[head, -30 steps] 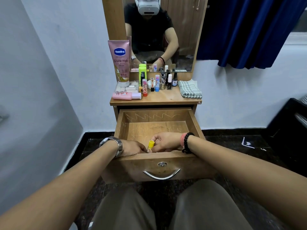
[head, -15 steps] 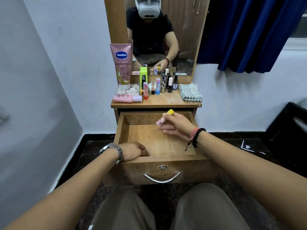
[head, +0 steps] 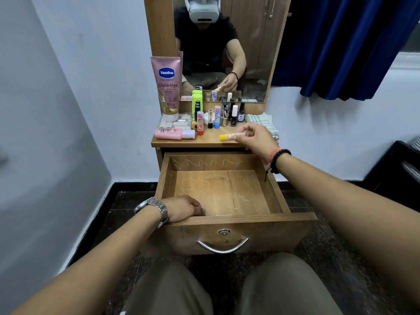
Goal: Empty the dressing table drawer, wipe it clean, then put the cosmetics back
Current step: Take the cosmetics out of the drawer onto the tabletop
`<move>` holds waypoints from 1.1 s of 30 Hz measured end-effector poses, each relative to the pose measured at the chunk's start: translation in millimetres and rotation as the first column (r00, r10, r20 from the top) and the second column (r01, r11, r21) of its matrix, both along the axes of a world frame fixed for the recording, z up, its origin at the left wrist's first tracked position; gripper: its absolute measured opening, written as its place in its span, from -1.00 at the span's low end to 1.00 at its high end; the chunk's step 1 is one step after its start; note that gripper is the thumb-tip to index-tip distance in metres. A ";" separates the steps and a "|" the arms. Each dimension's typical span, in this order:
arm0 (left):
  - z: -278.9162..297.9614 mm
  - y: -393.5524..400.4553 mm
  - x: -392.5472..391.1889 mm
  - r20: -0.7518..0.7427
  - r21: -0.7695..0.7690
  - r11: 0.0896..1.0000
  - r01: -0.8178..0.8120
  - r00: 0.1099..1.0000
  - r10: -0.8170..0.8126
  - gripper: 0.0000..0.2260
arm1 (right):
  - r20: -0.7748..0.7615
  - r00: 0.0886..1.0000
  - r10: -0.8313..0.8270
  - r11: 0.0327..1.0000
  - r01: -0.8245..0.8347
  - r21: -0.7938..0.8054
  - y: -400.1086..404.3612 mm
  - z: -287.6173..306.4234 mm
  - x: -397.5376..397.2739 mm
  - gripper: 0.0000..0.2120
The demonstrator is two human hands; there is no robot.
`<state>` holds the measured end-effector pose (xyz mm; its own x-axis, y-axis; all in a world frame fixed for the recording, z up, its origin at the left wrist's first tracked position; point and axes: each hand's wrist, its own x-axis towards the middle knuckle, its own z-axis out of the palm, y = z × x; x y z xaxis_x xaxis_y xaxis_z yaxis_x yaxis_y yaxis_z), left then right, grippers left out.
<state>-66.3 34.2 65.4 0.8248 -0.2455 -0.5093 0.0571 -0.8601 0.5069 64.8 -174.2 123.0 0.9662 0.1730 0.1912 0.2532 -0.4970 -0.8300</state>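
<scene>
Now right hand (head: 256,138) pinches yellow-capped tube (head: 230,136) above tabletop (head: 204,142).

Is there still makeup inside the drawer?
No, the drawer shows only bare scratched wood, and the right hand holds a yellow-capped tube over the tabletop.

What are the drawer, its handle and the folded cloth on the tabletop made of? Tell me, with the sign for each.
Drawer: wood or wood-look laminate board, matte; brown grain lines, pale scuff marks on the floor. Which of the two, the view cannot settle.
Handle: metal, polished, probably chromed; it is silver with bright reflections.
Folded cloth: woven fabric, likely cotton; soft folds and a grey check pattern.
</scene>
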 end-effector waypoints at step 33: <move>9.3 -5.5 -2.9 -0.029 0.234 0.933 0.273 0.961 -0.274 -0.63 | 0.259 0.966 0.023 0.956 0.054 -0.287 94.0 21.4 79.0 -0.60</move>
